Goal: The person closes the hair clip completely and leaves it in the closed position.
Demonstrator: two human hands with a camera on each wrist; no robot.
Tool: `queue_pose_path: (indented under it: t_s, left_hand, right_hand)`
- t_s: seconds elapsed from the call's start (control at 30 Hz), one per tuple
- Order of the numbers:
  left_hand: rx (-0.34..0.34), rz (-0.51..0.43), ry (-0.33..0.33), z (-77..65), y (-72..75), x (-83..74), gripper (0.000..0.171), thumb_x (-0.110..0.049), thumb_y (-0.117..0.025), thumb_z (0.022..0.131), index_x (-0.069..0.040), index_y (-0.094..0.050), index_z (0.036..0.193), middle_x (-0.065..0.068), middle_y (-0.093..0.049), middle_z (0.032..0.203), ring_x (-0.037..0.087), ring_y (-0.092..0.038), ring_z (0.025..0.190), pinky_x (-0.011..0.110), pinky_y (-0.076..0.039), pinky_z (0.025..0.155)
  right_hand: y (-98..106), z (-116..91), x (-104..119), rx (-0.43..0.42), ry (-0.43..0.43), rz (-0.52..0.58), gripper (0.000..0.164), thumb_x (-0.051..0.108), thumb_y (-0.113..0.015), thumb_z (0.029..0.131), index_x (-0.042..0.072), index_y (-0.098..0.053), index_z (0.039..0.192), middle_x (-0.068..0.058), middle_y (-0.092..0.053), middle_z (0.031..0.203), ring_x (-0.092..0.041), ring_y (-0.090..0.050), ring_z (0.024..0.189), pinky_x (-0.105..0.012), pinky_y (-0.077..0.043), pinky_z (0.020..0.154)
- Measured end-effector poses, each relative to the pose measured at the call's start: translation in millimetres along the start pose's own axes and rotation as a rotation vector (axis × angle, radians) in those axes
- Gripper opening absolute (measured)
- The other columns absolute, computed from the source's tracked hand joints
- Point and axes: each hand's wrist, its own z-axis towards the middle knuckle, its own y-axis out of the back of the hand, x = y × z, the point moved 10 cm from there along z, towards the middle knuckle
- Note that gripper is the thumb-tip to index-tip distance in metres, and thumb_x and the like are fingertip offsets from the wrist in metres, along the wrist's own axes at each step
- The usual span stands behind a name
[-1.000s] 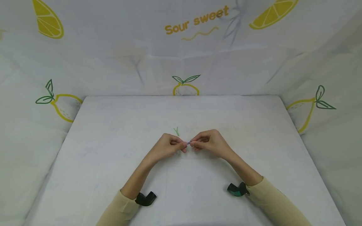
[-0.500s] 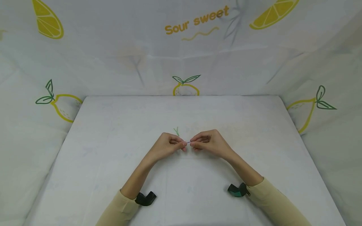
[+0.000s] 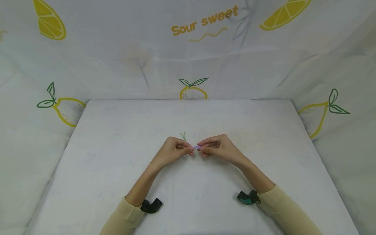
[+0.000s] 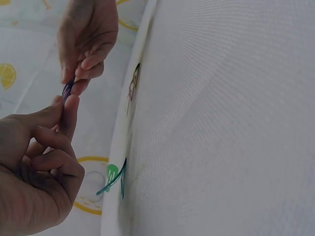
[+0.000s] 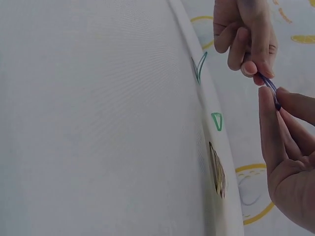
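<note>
Both hands meet over the middle of the white table, a small gap between their fingertips. A short, thin purple strip (image 3: 197,147) spans that gap. My left hand (image 3: 175,151) pinches one end between thumb and forefinger. The other end is pinched by my right hand (image 3: 219,148). Seen from the right wrist, the purple strip (image 5: 269,84) looks like slim strands side by side, with a dark tip at the right fingers. Just beyond the left fingers lies a thin green Y-shaped piece (image 3: 183,135), its lower part overlapped by the hand.
In the right wrist view a brownish bunch of thin strands (image 5: 218,172) lies on the table. White cloth with lemon prints (image 3: 193,93) rises behind the table (image 3: 117,130) and at both sides. Black wrist mounts (image 3: 151,206) sit at both sleeves.
The hands stay almost in place. The purple strip between them has turned, from a thin dark line half a second ago to a broader, lighter band now.
</note>
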Motion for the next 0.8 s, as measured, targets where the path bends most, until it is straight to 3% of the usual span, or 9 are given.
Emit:
queue_pose_path:
  t_s: [0.37, 0.57, 0.8]
  left_hand:
    - [-0.062, 0.083, -0.008, 4.4, 5.5, -4.8, 0.015, -0.023, -0.079, 0.100, -0.009, -0.085, 0.100, 0.003, -0.085, 0.090, 0.016, -0.066, 0.077, 0.024, -0.049, 0.069]
    - [-0.081, 0.130, -0.015, 7.8, 6.9, -6.9, 0.014, -0.024, -0.078, 0.101, -0.011, -0.085, 0.098, 0.007, -0.083, 0.090, 0.010, -0.054, 0.068, 0.022, -0.042, 0.063]
    - [-0.086, 0.163, -0.027, 13.3, 8.6, -10.8, 0.015, -0.016, -0.075, 0.102, -0.005, -0.083, 0.107, 0.011, -0.083, 0.094, 0.008, -0.042, 0.058, 0.020, -0.032, 0.054]
  right_hand:
    - [6.3, 3.9, 3.2, -0.025, 0.000, -0.015, 0.031, 0.011, -0.073, 0.104, -0.006, -0.073, 0.129, -0.028, -0.080, 0.114, -0.024, -0.083, 0.093, -0.034, -0.067, 0.086]
    - [9.6, 7.7, 5.1, -0.044, 0.020, -0.027, 0.028, 0.005, -0.070, 0.104, -0.009, -0.073, 0.128, -0.031, -0.079, 0.113, -0.026, -0.083, 0.092, -0.037, -0.067, 0.082]
    - [16.6, 15.0, 9.5, -0.086, 0.075, -0.109, 0.024, 0.003, -0.073, 0.102, -0.009, -0.076, 0.122, -0.029, -0.081, 0.109, -0.028, -0.084, 0.088, -0.033, -0.067, 0.078]
